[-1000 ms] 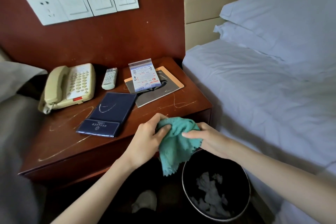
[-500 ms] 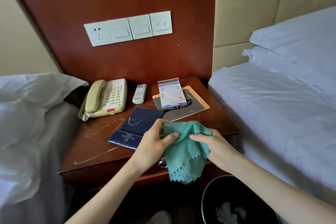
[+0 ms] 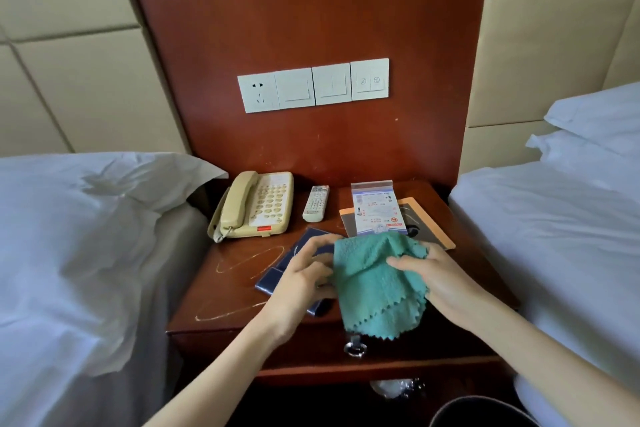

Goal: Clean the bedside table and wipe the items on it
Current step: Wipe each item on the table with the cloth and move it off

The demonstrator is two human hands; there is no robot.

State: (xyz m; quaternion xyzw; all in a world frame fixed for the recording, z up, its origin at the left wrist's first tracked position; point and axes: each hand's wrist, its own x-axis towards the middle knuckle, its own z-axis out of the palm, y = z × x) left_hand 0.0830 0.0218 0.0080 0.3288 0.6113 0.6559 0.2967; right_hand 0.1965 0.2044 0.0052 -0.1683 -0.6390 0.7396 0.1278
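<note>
**Desk:** What's changed?

**Me:** A second ago I had the cloth (image 3: 377, 288) down over the bin (image 3: 485, 411). Now it hangs above the front edge of the surface (image 3: 235, 291). I'd judge shaking-out is done and wiping comes next.

**Desk:** Grips?

**Me:** My left grip (image 3: 301, 282) pinches its left edge, over the blue folder (image 3: 277, 274). My right grip (image 3: 440, 279) pinches the other side.

**Desk:** Room?

**Me:** The left bed (image 3: 86, 236) crowds the phone (image 3: 256, 204), with bare wood before it. The remote (image 3: 316, 203) and card stand (image 3: 375, 215) sit behind. The right bed (image 3: 554, 236) flanks the edge.

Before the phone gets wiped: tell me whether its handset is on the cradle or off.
On the cradle: the handset lies seated along the left side of the telephone, not lifted.
</note>
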